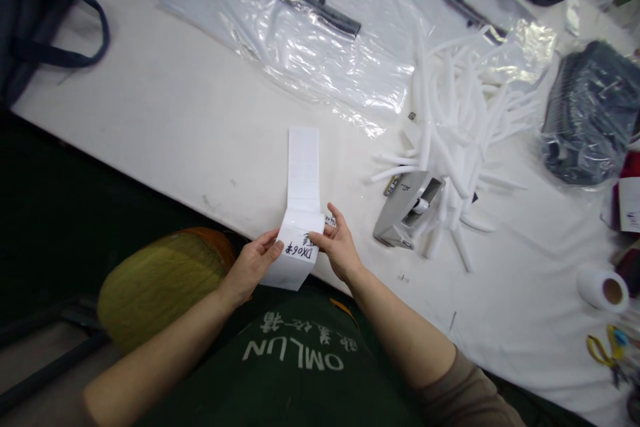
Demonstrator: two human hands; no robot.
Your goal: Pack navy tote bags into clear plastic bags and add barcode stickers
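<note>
Between my two hands is a strip of white labels (300, 227), with "DX06" and other characters handwritten in black on its lower part. My left hand (250, 263) pinches the strip's left edge, thumb on top. On the right edge, my right hand (337, 243) grips it with the thumb over the writing and a finger raised. The strip's far end lies flat on the white table (200, 120), and its near end hangs at the table's front edge. Some writing shows behind my right fingers, partly hidden.
Right of the strip stands a grey tape dispenser (407, 207) against a heap of white foam strips (460, 120). Clear plastic bags (320, 47) lie at the back. Farther right are a bagged dark item (593, 110), a white roll (603, 288) and yellow-handled snips (607, 350). A stool (160, 287) stands at left.
</note>
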